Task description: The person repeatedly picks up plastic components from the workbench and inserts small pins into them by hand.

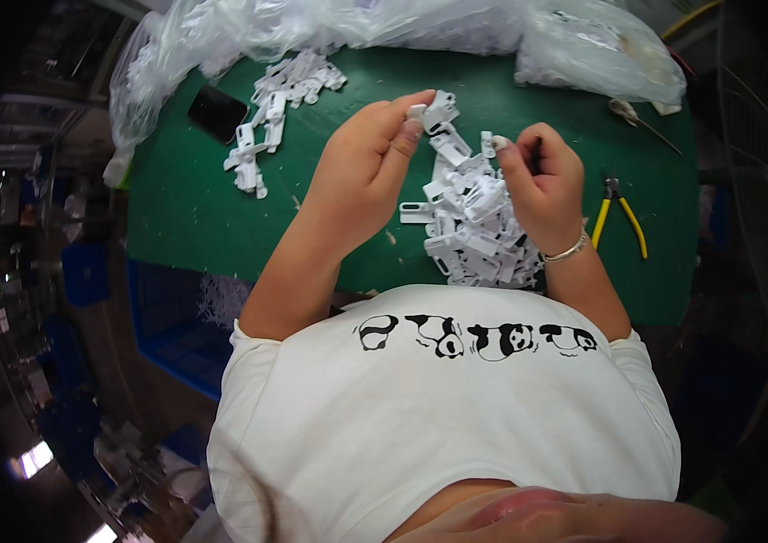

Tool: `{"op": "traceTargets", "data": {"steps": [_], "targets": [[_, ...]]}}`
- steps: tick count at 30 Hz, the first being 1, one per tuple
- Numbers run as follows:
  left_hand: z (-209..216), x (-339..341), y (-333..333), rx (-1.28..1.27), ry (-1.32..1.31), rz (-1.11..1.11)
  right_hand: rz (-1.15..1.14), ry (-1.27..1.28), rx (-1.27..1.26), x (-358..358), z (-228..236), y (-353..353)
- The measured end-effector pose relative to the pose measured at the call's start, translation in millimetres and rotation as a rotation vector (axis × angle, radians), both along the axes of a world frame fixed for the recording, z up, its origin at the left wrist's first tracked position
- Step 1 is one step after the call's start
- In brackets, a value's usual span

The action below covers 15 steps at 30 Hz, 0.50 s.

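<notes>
Between the thumb and fingertips of my left hand (359,161) is a small white plastic part (417,112). My right hand (545,185) is closed, pinching another small white plastic part (487,144) by its end. Below and between both hands a heap of white plastic parts (474,217), some with slots, lies on the green table (361,258). The top of this heap reaches close to my left fingertips. Some of the right fingers are curled out of sight.
At the far left lie a smaller heap of white parts (298,80) and a black phone (218,114). Yellow-handled cutting pliers (617,215) and a thin pointed tool (646,125) lie on the right. Clear plastic bags (597,54) line the back edge. A blue crate (176,330) stands below left.
</notes>
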<state>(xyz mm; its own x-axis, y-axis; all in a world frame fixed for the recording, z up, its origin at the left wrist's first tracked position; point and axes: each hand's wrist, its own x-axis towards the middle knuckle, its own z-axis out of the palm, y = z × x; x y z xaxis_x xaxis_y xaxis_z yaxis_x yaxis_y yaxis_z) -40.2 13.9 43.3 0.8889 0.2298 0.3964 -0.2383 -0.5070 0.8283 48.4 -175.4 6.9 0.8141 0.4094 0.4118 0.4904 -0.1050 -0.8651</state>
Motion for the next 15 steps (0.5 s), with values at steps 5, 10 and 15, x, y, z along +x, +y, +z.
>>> {"op": "traceTargets", "data": {"steps": [5, 10, 15], "targets": [[-3.8, 22.5, -13.2, -0.361, 0.343, -0.285, 0.074, -0.026, -0.110, 2.3, 12.0, -2.5], [-23.6, 23.9, -12.7, -0.866, 0.439, -0.540, 0.242, -0.050, -0.144, 0.3, 12.5, -2.3], [-26.0, 23.4, -13.6, -0.858, 0.448, -0.622, 0.247, -0.097, -0.158, 2.0, 4.5, -1.3]]}}
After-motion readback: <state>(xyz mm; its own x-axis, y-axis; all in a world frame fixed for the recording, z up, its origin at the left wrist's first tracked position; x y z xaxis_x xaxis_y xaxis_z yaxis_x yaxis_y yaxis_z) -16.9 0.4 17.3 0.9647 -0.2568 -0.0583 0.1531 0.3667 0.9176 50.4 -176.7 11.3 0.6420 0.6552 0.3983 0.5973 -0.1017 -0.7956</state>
